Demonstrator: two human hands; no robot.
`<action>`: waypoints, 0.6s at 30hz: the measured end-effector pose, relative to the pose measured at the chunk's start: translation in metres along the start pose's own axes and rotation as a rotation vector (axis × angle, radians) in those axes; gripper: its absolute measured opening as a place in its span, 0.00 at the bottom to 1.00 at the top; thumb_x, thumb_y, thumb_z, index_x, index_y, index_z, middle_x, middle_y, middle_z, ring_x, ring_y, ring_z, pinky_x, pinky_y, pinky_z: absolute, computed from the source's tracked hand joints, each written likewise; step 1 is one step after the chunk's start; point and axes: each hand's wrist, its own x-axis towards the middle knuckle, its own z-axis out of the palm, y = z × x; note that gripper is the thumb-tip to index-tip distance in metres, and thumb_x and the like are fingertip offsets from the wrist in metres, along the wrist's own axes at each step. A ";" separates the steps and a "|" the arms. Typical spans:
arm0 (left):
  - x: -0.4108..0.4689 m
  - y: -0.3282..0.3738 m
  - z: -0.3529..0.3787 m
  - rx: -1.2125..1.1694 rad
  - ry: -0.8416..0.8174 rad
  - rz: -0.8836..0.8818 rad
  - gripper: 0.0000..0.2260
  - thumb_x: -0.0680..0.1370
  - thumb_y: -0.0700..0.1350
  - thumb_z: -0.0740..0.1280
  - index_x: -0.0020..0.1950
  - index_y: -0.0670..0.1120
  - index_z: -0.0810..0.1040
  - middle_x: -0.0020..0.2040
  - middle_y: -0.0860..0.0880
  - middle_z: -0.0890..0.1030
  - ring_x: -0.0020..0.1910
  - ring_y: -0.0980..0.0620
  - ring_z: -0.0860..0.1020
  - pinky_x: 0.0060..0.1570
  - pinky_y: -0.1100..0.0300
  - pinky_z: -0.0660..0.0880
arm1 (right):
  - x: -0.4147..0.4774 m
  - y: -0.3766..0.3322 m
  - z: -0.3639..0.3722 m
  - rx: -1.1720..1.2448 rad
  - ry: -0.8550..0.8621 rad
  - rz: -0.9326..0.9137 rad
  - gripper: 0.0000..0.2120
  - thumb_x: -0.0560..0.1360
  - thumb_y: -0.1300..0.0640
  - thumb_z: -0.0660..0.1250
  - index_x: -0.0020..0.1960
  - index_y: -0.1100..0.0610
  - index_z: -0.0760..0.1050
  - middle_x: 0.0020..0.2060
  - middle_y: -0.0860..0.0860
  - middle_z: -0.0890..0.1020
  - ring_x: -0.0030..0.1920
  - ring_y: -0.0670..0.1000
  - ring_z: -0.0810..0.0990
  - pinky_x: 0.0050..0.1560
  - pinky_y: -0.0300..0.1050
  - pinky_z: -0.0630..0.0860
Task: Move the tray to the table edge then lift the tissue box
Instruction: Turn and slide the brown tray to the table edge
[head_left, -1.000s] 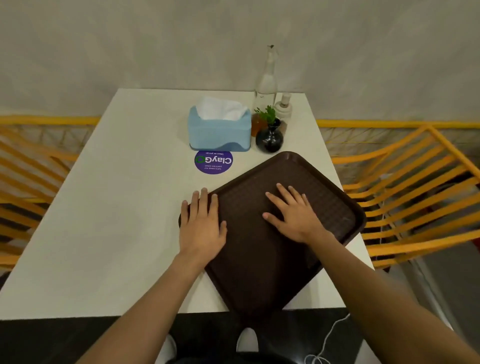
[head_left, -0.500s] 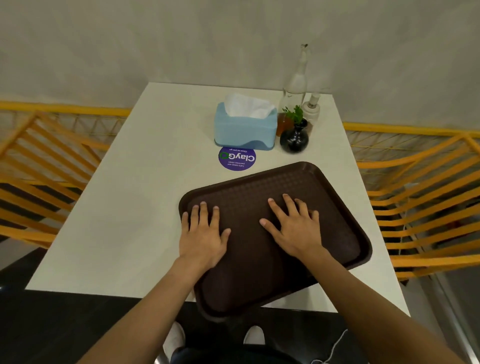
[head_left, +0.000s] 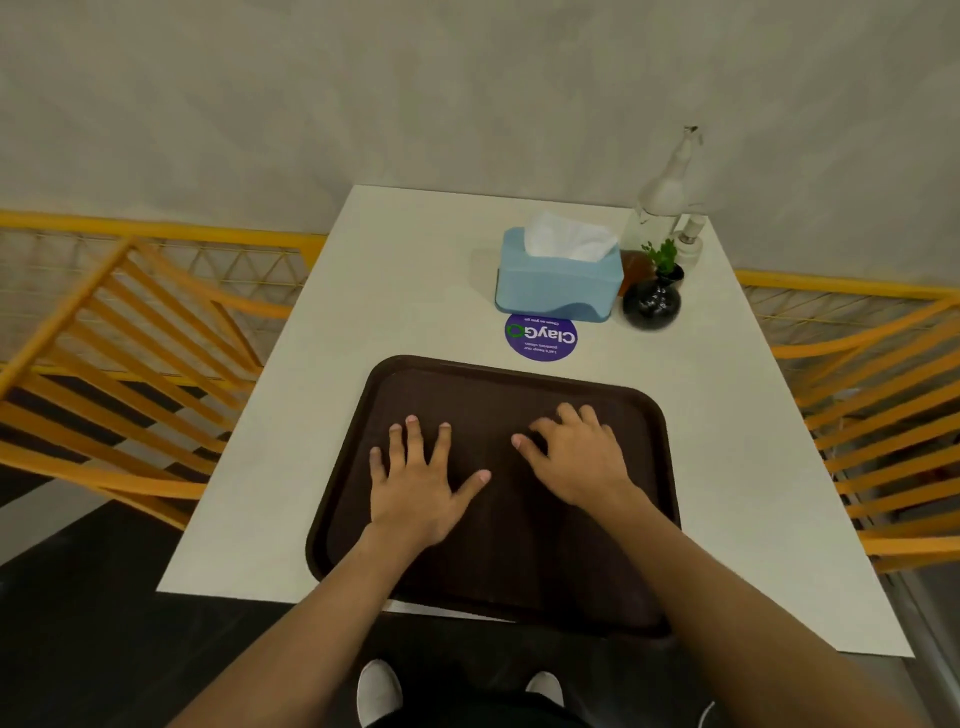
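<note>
A dark brown tray lies on the white table, squared to the near edge, with its front rim hanging slightly past that edge. My left hand rests flat on the tray's left half, fingers spread. On the right half my right hand presses down with fingers a little bent. Neither hand grips anything. A light blue tissue box with white tissue sticking out stands upright at the far side of the table, apart from the tray.
A round purple sticker lies between tray and tissue box. To the right of the box stand a black vase with a green sprig, a clear glass bottle and a small white dispenser. Orange slatted chairs flank the table.
The tray has turned from a diagonal position to lie square with the near table edge. Both hands stayed flat on it and moved with it. The view shifted left.
</note>
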 end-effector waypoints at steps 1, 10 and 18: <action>0.004 -0.011 -0.001 0.014 0.003 0.034 0.43 0.72 0.78 0.39 0.82 0.57 0.43 0.83 0.41 0.42 0.81 0.40 0.40 0.76 0.39 0.42 | 0.009 -0.002 -0.004 0.013 0.019 -0.033 0.26 0.79 0.33 0.54 0.69 0.46 0.74 0.65 0.52 0.72 0.66 0.56 0.69 0.62 0.59 0.70; 0.040 -0.069 -0.029 0.007 -0.020 0.258 0.37 0.78 0.71 0.47 0.83 0.54 0.47 0.83 0.42 0.44 0.81 0.42 0.39 0.78 0.43 0.39 | 0.070 -0.008 -0.012 -0.060 -0.053 0.061 0.23 0.83 0.43 0.55 0.75 0.51 0.65 0.68 0.54 0.74 0.66 0.58 0.73 0.65 0.60 0.69; -0.008 -0.098 -0.017 -0.057 0.202 0.090 0.28 0.82 0.58 0.54 0.81 0.51 0.57 0.83 0.45 0.54 0.82 0.42 0.45 0.76 0.48 0.37 | 0.072 -0.018 0.000 0.003 0.024 0.151 0.15 0.85 0.46 0.53 0.64 0.53 0.70 0.57 0.53 0.80 0.55 0.56 0.78 0.47 0.52 0.75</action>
